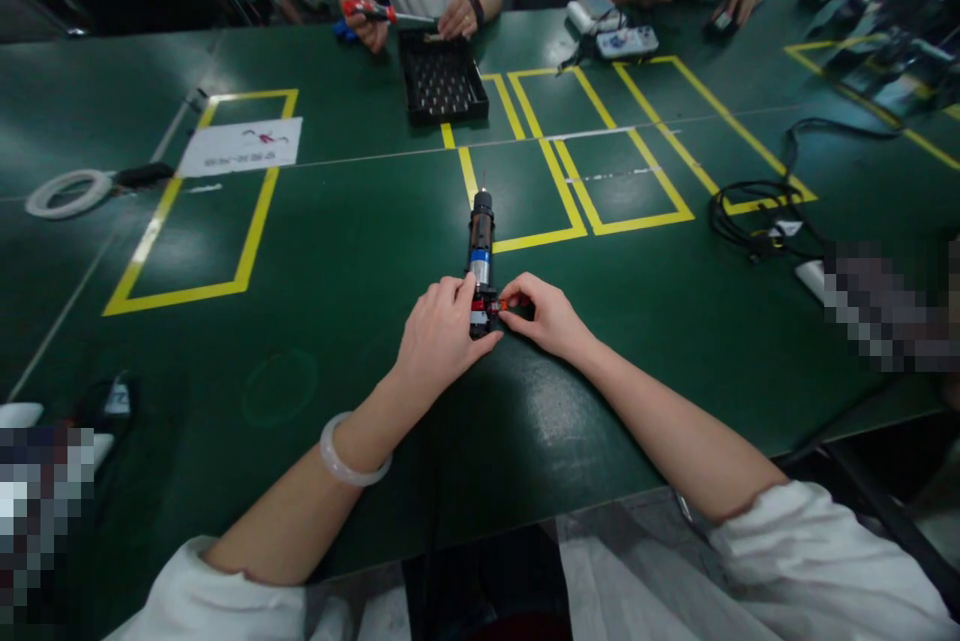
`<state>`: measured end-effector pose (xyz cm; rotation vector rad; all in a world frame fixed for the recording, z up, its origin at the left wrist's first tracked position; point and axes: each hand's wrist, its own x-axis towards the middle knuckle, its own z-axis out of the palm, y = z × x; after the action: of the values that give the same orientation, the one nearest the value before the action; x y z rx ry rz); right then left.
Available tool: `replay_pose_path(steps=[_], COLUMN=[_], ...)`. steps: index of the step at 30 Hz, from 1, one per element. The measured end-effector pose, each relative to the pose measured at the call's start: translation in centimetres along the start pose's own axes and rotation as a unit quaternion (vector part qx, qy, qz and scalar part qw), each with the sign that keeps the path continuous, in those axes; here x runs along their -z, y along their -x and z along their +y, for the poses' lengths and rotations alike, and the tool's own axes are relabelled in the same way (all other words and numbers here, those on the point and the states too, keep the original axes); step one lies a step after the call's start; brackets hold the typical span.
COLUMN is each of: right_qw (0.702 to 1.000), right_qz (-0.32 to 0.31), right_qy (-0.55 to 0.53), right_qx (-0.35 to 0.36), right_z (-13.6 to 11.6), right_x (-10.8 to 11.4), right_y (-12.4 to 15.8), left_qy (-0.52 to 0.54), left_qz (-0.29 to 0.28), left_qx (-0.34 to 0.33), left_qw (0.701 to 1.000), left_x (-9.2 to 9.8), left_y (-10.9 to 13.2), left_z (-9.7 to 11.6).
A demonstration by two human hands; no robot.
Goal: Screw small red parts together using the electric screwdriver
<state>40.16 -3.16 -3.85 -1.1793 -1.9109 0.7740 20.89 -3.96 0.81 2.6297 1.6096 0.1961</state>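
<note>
A long black cylindrical motor assembly (481, 231), with a silver-and-blue band and a thin shaft at its far end, lies on the green table pointing away from me. My left hand (439, 336) is wrapped against its near end from the left, holding it. At the right side of that end, my right hand (544, 316) pinches a small orange-red piece (501, 305) between thumb and fingertips. The piece touches or nearly touches the assembly; its exact kind is too small to tell. Fingers partly cover the assembly's near end, where red and white parts show.
Across the green table (360, 221), a person holds a red-handled screwdriver (371, 11) by a black tray (444, 81) of small pieces. A coiled black cable (757, 211) lies right. A white tape roll (69, 193) and paper sheet (241, 146) lie left.
</note>
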Motion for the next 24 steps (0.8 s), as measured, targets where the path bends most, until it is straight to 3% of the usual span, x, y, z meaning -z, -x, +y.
replay_pose_path(steps=[14, 24], right_qw=[0.997, 0.992], right_qz=[-0.053, -0.051], right_qy=[0.037, 0.08], right_qx=[0.051, 0.085], right_z=[-0.42, 0.14], right_x=[0.49, 0.6], right_y=[0.09, 0.26], left_qy=[0.005, 0.005], left_qz=[-0.002, -0.007], left_qx=[-0.008, 0.013], left_qw=[1.0, 1.0], left_x=[0.19, 0.0], left_y=[0.09, 0.08], left_z=[-0.14, 0.49])
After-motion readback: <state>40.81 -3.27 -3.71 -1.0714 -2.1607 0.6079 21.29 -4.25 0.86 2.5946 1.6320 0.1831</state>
